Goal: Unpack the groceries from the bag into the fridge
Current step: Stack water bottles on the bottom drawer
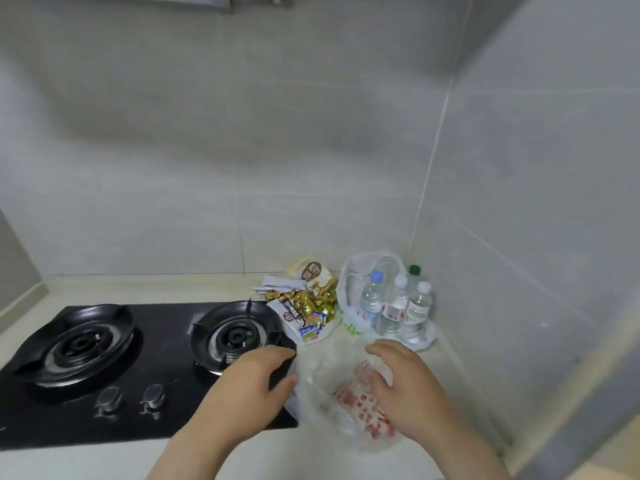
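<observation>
Left hand (249, 379) pinching the rim and right hand (398, 386) spread open above, a person steadies the plastic bag (329, 393) on the tabletop (301, 453) beside the stove (104, 358), apparently opening it for unpacking.

This is looking like a home kitchen: a black two-burner gas hob (149, 372) with two metal knobs (109, 400) is sitting sunk into a pale counter (173, 289), and large grey tiles (207, 168) are lining the walls meeting at the far right corner. A range hood (173, 0) edge is showing overhead, while water bottles (394, 306) and snack packets (304, 306) are crowding that corner.
</observation>
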`<state>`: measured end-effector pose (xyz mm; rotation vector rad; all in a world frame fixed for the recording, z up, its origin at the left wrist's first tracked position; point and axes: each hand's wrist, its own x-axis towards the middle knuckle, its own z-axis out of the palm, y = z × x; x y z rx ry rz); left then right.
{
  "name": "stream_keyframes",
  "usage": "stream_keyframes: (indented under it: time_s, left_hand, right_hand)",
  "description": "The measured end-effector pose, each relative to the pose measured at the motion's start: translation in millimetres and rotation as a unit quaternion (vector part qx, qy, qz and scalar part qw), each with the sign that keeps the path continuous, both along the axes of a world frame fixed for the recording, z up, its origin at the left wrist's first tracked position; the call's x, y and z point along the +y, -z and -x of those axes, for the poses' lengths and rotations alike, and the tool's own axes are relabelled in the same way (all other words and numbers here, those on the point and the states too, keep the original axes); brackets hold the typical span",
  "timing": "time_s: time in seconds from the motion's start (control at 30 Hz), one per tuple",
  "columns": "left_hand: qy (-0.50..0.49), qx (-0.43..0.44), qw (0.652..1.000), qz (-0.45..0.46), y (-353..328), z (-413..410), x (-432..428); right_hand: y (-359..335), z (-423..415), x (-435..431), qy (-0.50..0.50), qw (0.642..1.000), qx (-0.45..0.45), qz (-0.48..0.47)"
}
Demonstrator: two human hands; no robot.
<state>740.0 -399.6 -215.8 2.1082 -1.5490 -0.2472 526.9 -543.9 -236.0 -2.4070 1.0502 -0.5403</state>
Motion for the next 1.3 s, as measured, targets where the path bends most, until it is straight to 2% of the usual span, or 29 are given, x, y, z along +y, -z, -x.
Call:
stream_keyframes:
  time_s: [0.37,0.53,0.93,1.13,1.3]
  left_hand:
    - [0.035,0.015,0.999,-0.009,13.6,10.1,-128.8]
    - [0.046,0.049,0.998,-0.005,19.2,12.9,-172.3]
    - [0.081,0.124,0.988,-0.03,39.4,-2.0,-280.2]
    - [0.064,0.209,0.976,-0.021,56.8,-21.7,-342.7]
    - [0.078,0.216,0.972,-0.041,71.1,-27.3,-382.8]
  right_hand:
    - [6.9,25.0,-107.2,0.041,0.999,0.001,-0.017]
    - [7.9,30.1,-144.0,0.066,0.997,-0.032,-0.02]
    - [13.9,0.2,-214.3,0.094,0.985,-0.063,-0.134]
    - [23.2,-23.9,-256.0,0.126,0.978,-0.011,-0.164]
    - [26.6,-39.9,-281.1,0.141,0.978,0.011,-0.157]
